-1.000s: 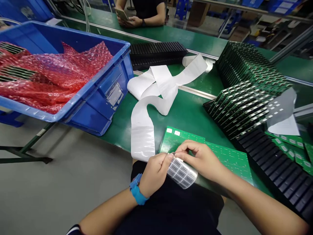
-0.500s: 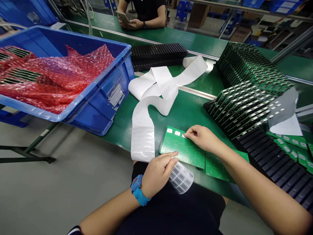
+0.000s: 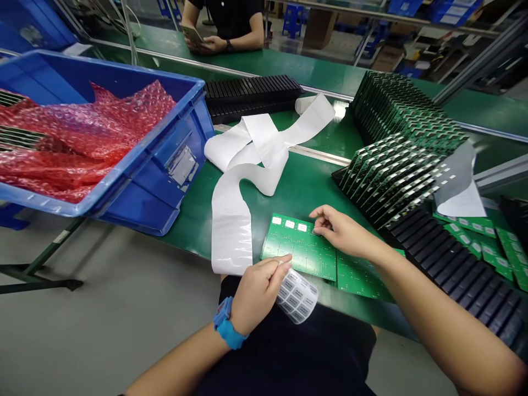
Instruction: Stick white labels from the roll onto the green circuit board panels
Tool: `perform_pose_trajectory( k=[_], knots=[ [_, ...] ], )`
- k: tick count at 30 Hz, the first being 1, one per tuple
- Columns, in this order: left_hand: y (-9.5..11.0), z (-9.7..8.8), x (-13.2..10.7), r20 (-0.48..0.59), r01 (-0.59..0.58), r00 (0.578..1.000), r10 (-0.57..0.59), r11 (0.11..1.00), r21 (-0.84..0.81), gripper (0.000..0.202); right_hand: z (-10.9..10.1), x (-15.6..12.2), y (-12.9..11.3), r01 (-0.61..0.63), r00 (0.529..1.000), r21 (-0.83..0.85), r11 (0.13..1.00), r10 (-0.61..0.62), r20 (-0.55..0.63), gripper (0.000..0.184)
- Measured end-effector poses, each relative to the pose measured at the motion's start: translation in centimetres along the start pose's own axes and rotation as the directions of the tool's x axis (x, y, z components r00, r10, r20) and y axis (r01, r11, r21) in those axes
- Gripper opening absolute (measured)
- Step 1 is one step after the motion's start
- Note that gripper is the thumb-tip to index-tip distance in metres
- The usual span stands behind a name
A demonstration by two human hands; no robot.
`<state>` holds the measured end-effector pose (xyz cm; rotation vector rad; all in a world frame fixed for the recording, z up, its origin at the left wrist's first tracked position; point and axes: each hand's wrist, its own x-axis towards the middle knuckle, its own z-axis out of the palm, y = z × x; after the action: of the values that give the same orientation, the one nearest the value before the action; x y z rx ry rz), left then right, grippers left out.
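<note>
My left hand [image 3: 258, 294], with a blue watch on its wrist, pinches a curled strip of printed labels [image 3: 297, 297] below the near edge of the board. A green circuit board [image 3: 299, 253] lies flat on the bench, with white labels [image 3: 289, 224] in a row along its far edge. My right hand [image 3: 336, 228] is at that board's far right corner, thumb low, forefinger raised and the other fingers curled. A small pale spot shows at the thumb tip; I cannot make out what it is. Another green board [image 3: 358, 278] lies partly under my right forearm.
Long white backing paper [image 3: 231, 231] winds over the bench. A blue crate [image 3: 142, 192] with red bubble wrap [image 3: 124, 124] stands left. Racked circuit boards [image 3: 391, 170] and a black slotted rack [image 3: 445, 258] are right. Across the bench, a person [image 3: 231, 27] holds a phone.
My right hand has shifted right along the board's far edge, and the third label now shows uncovered. My left hand still grips the label strip. The whole view has shifted slightly.
</note>
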<state>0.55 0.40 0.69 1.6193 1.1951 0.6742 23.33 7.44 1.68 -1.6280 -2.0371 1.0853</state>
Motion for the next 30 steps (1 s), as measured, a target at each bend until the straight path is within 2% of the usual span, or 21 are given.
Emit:
perform_pose_trajectory(
  k=[4,5,7,8,9,10,12,14,15,17,20,25,28,30],
  knots=[
    [0.0,0.1,-0.1,-0.01,0.0,1.0,0.0,1.0,-0.008,0.033,0.9,-0.8,-0.2,0.066,0.99,-0.141,0.988,-0.083,-0.117,0.014],
    [-0.1,0.1,-0.1,-0.022,0.007,1.0,-0.007,1.0,-0.007,0.034,1.2,-1.3,-0.4,0.101,0.974,-0.205,0.974,-0.138,-0.178,0.011],
    [-0.1,0.3,-0.3,-0.072,0.031,0.997,-0.032,0.999,-0.008,0.035,1.9,-2.7,-1.2,0.158,0.913,-0.291,0.943,-0.252,-0.32,0.006],
    [-0.1,0.4,-0.3,-0.107,0.04,0.993,-0.041,0.999,-0.012,0.036,2.2,-3.5,-1.7,0.175,0.883,-0.282,0.943,-0.277,-0.379,0.006],
    [-0.1,0.6,-0.4,-0.146,0.04,0.988,-0.042,0.999,-0.018,0.037,2.6,-4.3,-2.3,0.188,0.877,-0.225,0.956,-0.267,-0.401,0.007],
    [-0.2,0.7,-0.5,-0.186,0.029,0.982,-0.033,0.999,-0.023,0.037,2.9,-5.1,-2.9,0.193,0.899,-0.126,0.973,-0.227,-0.374,0.01],
    [-0.2,0.9,-0.5,-0.251,-0.02,0.968,0.013,1.0,-0.024,0.036,3.6,-6.4,-4.1,0.144,0.969,0.11,0.983,-0.118,-0.218,0.014],
    [-0.3,1.0,-0.5,-0.281,-0.069,0.958,0.061,0.997,-0.022,0.034,4.2,-7.2,-4.9,0.053,0.995,0.268,0.962,-0.029,-0.091,0.01],
    [-0.3,0.9,-0.4,-0.272,-0.098,0.958,0.086,0.995,-0.03,0.031,4.4,-7.4,-5.1,0.023,0.997,0.305,0.952,0.002,-0.082,0.009],
    [-0.4,0.8,-0.3,-0.205,-0.158,0.968,0.143,0.986,-0.059,0.022,4.5,-7.5,-5.3,0.016,0.992,0.314,0.949,0.024,-0.123,0.012],
    [-0.4,0.7,-0.1,-0.101,-0.231,0.97,0.222,0.969,-0.087,0.018,4.1,-7.5,-5.1,0.056,0.99,0.264,0.963,-0.019,-0.139,0.012],
    [-0.1,1.1,0.2,-0.179,-0.159,0.973,0.144,0.985,-0.074,0.013,3.3,-8.0,-4.9,0.073,0.996,0.236,0.969,-0.059,-0.066,0.015],
    [0.0,1.3,0.4,-0.152,-0.116,0.983,0.102,0.989,-0.088,0.016,3.0,-8.6,-4.9,0.025,0.998,0.236,0.971,-0.01,-0.067,0.028],
    [0.0,1.3,0.6,-0.136,-0.114,0.985,0.104,0.991,-0.068,0.018,2.7,-8.9,-4.9,0.027,0.996,0.224,0.974,-0.007,-0.091,0.02]
  ],
)
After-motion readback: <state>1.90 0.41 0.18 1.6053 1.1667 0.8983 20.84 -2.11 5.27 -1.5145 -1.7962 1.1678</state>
